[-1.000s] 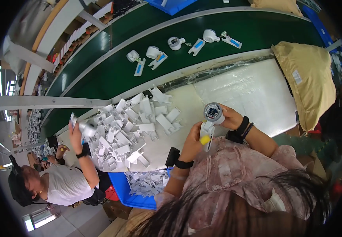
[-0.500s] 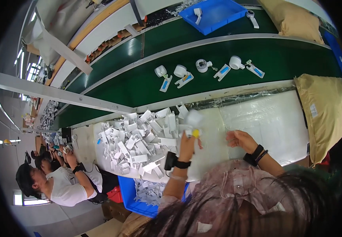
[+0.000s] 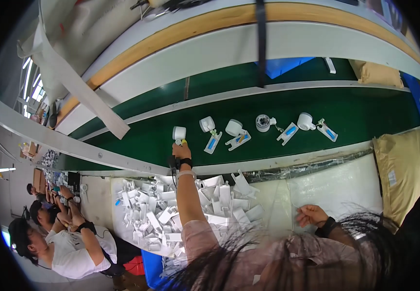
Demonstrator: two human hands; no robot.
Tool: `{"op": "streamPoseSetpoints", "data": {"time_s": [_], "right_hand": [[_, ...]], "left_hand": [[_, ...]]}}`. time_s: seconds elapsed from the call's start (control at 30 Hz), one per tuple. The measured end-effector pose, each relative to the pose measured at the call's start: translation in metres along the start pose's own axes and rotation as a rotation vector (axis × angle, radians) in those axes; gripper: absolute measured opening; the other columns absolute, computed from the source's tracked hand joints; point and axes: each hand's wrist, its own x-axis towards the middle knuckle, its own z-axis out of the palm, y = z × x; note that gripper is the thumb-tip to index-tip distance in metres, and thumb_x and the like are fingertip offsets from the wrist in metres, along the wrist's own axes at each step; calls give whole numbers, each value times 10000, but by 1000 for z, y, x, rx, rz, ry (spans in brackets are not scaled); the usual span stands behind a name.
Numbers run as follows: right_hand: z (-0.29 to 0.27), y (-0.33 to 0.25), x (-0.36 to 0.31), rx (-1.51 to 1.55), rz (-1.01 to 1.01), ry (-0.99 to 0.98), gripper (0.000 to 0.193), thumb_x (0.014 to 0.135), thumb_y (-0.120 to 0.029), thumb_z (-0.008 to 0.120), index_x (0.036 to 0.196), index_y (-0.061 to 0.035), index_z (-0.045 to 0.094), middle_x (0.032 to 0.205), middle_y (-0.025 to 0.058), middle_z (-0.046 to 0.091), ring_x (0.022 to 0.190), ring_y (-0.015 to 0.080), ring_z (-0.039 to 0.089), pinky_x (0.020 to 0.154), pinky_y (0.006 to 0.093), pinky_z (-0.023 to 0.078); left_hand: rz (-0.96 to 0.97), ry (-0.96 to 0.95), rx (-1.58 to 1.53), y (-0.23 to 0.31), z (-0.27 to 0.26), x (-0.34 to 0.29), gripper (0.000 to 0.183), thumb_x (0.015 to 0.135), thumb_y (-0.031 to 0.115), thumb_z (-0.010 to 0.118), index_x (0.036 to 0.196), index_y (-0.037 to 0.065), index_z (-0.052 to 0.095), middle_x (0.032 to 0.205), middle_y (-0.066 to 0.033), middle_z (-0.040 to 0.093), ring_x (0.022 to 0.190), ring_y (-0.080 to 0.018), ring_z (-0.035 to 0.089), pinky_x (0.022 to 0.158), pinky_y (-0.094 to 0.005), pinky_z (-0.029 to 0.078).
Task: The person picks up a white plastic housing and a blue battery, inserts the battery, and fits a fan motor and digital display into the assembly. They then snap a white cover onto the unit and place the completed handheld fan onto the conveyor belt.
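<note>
- white cylindrical part (image 3: 179,133): sits on the green conveyor belt (image 3: 365,116), at the left end of a row of similar pieces, held at its near side by the left hand (image 3: 181,151).
- left hand: stretched forward over the belt's near edge, fingers closed around the lower side of the white cylindrical part; small yellow piece (image 3: 184,142) visible at the fingertips, just below the part. dark wristband and a pale band on the wrist.
- right hand (image 3: 310,214): rests on the white worktable (image 3: 336,186), well apart from the belt, fingers loosely curled; nothing visible in the grip. dark band on the wrist.
- row on the belt, to the right of the held part: second white cylinder (image 3: 207,124) with a white-and-blue bracket (image 3: 213,143) just beside it; third white cylinder (image 3: 234,127) touching another bracket (image 3: 237,139); round metallic-faced unit (image 3: 263,122); further bracket (image 3: 287,133); white capped unit (image 3: 305,121) next to the last bracket (image 3: 327,131).
- heap of white plastic brackets (image 3: 161,213): spread over the worktable beneath and on both sides of the left forearm.
- tan bag (image 3: 401,169): lies at the right end of the worktable, near the belt edge.
- blue bin (image 3: 287,65): beyond the belt, partly hidden by a rail.
- co-workers (image 3: 59,233): seated at lower left along the same line, hands on their own table; held items too small to tell.
</note>
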Motion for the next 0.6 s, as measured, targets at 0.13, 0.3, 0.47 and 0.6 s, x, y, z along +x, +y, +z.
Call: {"op": "streamPoseSetpoints", "data": {"time_s": [0.13, 0.3, 0.47, 0.6], "right_hand": [[2, -9, 1, 72, 40, -28, 275, 980, -220, 500, 1125, 4, 566, 880, 152, 694, 683, 256, 693, 628, 364, 580], [-5, -11, 2, 74, 53, -49, 277, 982, -213, 488, 1135, 6, 562, 925, 173, 693, 734, 281, 698, 659, 375, 572], [-6, -9, 4, 114, 68, -44, 272, 987, -209, 478, 1132, 1, 571, 901, 157, 693, 695, 279, 690, 649, 398, 569], [-10, 1, 3, 84, 36, -8, 276, 986, -208, 484, 1132, 9, 573, 892, 153, 693, 681, 273, 687, 639, 392, 571]], "left_hand": [[-86, 16, 385, 14, 6, -5, 349, 787, 225, 684, 1042, 22, 559, 948, -176, 614, 915, -370, 578, 852, -467, 446], [599, -160, -59, 60, -4, -46, 488, 740, 262, 714, 1126, 19, 542, 1059, -176, 592, 1003, -384, 533, 904, -462, 423], [513, -301, 263, 76, 24, -70, 496, 667, 307, 768, 1010, 23, 548, 1031, -170, 600, 1004, -357, 567, 792, -469, 500], [224, -471, 224, 92, 38, -66, 420, 670, 270, 756, 944, 28, 549, 972, -168, 622, 927, -359, 606, 774, -481, 505]]}}
